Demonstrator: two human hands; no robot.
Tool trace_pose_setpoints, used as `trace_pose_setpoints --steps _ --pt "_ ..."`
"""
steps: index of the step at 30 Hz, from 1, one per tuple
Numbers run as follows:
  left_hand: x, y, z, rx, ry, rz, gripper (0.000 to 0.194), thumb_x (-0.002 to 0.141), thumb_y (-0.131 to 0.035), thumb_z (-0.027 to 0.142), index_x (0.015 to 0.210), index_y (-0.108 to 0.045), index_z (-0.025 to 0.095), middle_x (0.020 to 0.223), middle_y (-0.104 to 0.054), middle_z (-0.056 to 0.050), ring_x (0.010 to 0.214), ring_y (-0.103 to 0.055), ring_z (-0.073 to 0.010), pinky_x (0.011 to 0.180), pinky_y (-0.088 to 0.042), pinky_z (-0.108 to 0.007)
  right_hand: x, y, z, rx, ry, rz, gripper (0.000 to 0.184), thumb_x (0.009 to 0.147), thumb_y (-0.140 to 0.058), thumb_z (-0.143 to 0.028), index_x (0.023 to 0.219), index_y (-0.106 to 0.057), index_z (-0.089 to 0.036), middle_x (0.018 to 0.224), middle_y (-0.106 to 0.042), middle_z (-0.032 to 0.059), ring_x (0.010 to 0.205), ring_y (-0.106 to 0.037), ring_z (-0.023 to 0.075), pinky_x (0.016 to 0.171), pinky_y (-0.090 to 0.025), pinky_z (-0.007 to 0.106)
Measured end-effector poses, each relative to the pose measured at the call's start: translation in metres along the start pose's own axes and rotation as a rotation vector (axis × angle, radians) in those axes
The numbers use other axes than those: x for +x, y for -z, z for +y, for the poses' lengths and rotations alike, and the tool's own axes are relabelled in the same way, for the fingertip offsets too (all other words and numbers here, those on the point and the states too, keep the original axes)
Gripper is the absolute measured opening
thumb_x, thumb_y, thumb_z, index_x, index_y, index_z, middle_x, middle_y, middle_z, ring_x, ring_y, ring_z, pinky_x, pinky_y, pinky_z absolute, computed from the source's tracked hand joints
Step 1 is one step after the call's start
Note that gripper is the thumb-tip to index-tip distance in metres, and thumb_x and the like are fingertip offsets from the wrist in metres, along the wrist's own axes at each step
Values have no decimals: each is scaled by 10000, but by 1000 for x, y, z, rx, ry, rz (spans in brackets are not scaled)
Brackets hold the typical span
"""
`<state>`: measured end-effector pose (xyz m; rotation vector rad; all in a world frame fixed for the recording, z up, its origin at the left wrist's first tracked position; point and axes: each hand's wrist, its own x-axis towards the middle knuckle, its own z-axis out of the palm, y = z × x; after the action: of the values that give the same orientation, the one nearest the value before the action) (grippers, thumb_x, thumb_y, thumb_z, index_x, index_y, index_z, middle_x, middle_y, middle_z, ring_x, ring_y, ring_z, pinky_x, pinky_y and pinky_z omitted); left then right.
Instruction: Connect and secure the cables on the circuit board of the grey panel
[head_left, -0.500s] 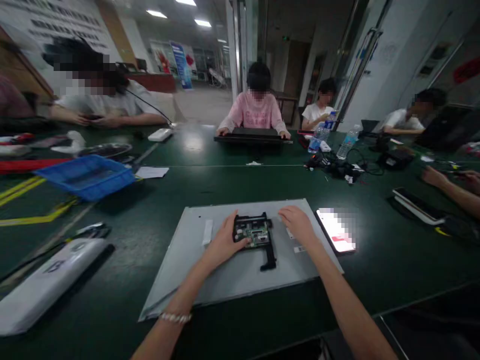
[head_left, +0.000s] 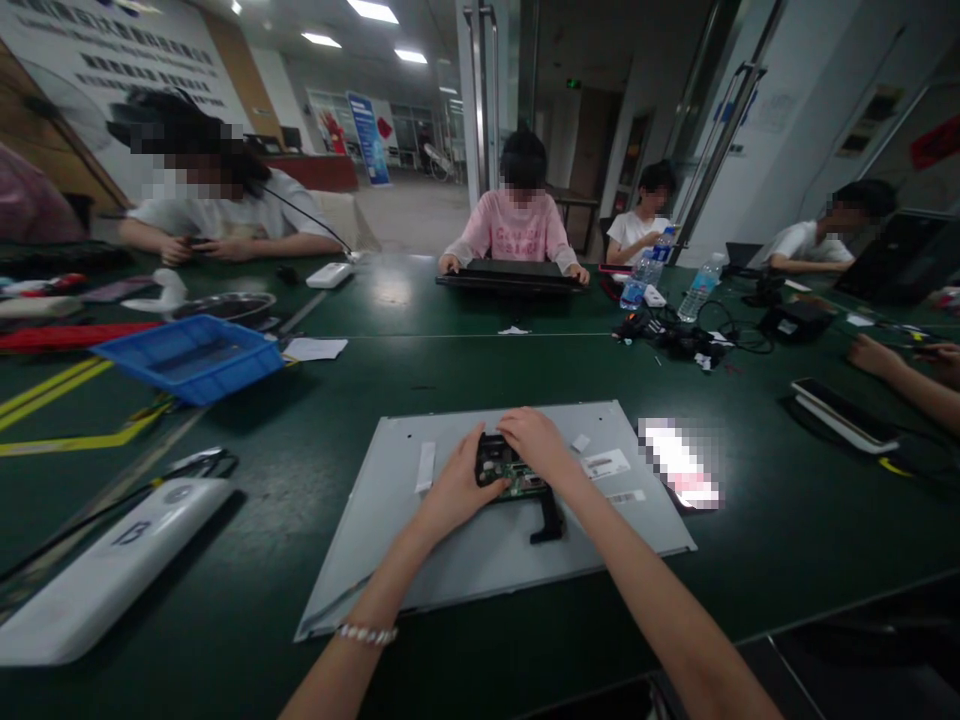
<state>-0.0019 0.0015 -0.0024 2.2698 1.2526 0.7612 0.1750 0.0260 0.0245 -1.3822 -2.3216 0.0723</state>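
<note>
A green circuit board [head_left: 519, 480] in a black plastic frame [head_left: 551, 522] lies on a grey flat metal panel [head_left: 465, 570]. My left hand [head_left: 454, 488] grips its left side, thumb on the near edge and fingers at the far left corner. From the right, my right hand [head_left: 541, 448] reaches over the frame, its fingers closed on the far edge and covering the right part of the board. An arm of the frame sticks out toward me. White labels [head_left: 606, 464] show on the panel beside my right hand.
Right of the panel lies a lit phone [head_left: 679, 465]. A white power bank-like case [head_left: 112, 570] is at the left, with a blue basket [head_left: 195, 360] beyond it. Cables [head_left: 671, 335] and bottles [head_left: 701, 288] stand far right. Across the table, a person holds a dark panel [head_left: 514, 277].
My right hand has moved left from above the panel onto the far right part of the frame. My left hand keeps its grip. The view has shifted slightly.
</note>
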Motion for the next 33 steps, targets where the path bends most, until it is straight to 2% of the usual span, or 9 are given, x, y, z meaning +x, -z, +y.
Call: trace_pose_setpoints --steps 5,13,21,27,33 --pt "-2 0 -1 -11 11 8 813 748 -620 342 1411 -189 153 1424 -344 -165 1311 -343 -286 1077 -291 -445 0 -5 -5 26 -52 -93 256 878 -461 -127 998 -680 -184 1005 -684 69 980 -590 173 861 -407 244" --pt "-1 -1 -1 -26 10 20 824 728 -637 343 1403 -205 150 1408 -361 -177 1301 -357 -297 1076 -286 -471 4 -3 -14 -79 -94 -109 251 881 -434 -124 929 -679 -149 958 -684 103 934 -604 196 823 -418 257" --pt "-1 -3 -4 -20 8 20 825 733 -633 349 1405 -188 172 1421 -344 -155 1309 -346 -288 1083 -274 -443 3 -6 -11 -1 -91 -146 294 873 -407 -105 1003 -667 -150 1035 -664 99 995 -577 176 876 -398 241" --pt "0 -2 1 -23 8 9 835 733 -625 332 1410 -172 149 1408 -339 -159 1313 -331 -282 1088 -270 -417 7 -2 -4 56 -93 -182 297 852 -428 -117 1047 -651 -135 1065 -660 101 1021 -567 180 903 -382 241" --pt "-2 1 6 -38 8 11 831 742 -617 330 1416 -154 182 1403 -335 -147 1304 -337 -301 1073 -288 -448 10 9 -8 78 -95 -211 270 856 -462 -155 1041 -658 -147 1046 -663 102 1006 -579 187 875 -397 250"
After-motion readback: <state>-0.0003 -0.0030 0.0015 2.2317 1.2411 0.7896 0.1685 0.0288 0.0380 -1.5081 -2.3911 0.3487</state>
